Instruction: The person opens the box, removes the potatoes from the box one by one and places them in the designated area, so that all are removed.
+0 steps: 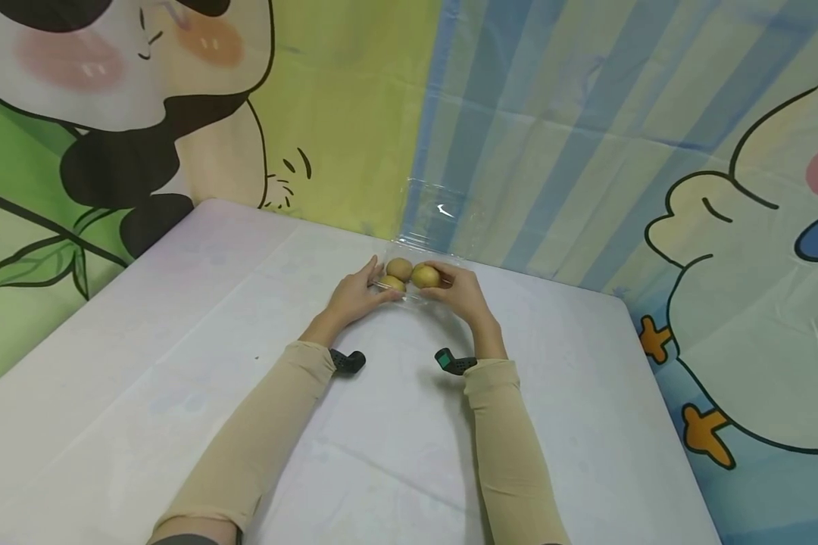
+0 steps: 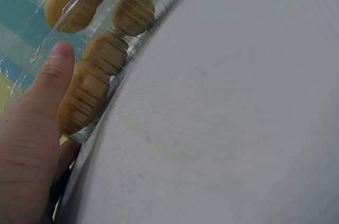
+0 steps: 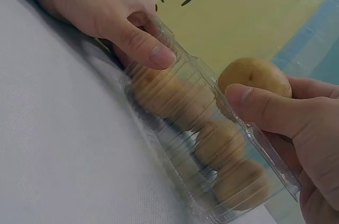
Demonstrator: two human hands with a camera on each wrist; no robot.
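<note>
A clear plastic box (image 3: pixel 183 170) with several potatoes (image 3: pixel 220 144) inside stands near the far edge of the table, its lid (image 1: pixel 443 219) raised at the back. At the box's left end my left hand (image 1: pixel 354 297) grips the wall, thumb along the near side. Between thumb and fingers my right hand (image 1: pixel 465 295) holds a potato (image 3: pixel 255 78) at the height of the rim, toward the right end. Through the ribbed near wall other potatoes (image 2: pixel 85 97) show in a row. The right hand's fingers are partly hidden behind its potato.
A white cloth covers the table (image 1: pixel 382 439). Printed curtains (image 1: pixel 354 113) hang right behind its far edge. Small black cameras (image 1: pixel 348 362) sit at both wrists, and beige sleeves (image 1: pixel 252 439) cover the forearms.
</note>
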